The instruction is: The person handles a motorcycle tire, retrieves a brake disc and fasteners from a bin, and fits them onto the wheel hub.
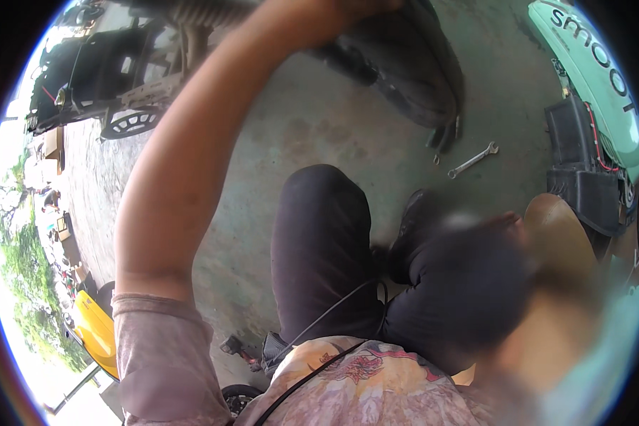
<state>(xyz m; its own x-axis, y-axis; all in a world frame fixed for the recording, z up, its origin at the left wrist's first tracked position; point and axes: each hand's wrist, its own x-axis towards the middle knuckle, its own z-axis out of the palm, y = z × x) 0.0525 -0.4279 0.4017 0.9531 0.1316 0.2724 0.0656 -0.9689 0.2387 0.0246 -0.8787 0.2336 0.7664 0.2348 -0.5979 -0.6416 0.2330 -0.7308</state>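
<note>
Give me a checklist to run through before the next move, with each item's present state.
1. Left hand has a secure hold on the black seat-shaped part: cannot tell; the hand is largely cut off at the top edge.
2. Wrench located: ok; it lies on the floor, in plain view.
3. Wrench apart from the black seat-shaped part: ok; floor shows between them.
4. Thin black cable off the legs: not ok; it loops over the lap and might snag.
5. Clear view at lower right: not ok; it is badly blurred.
</note>
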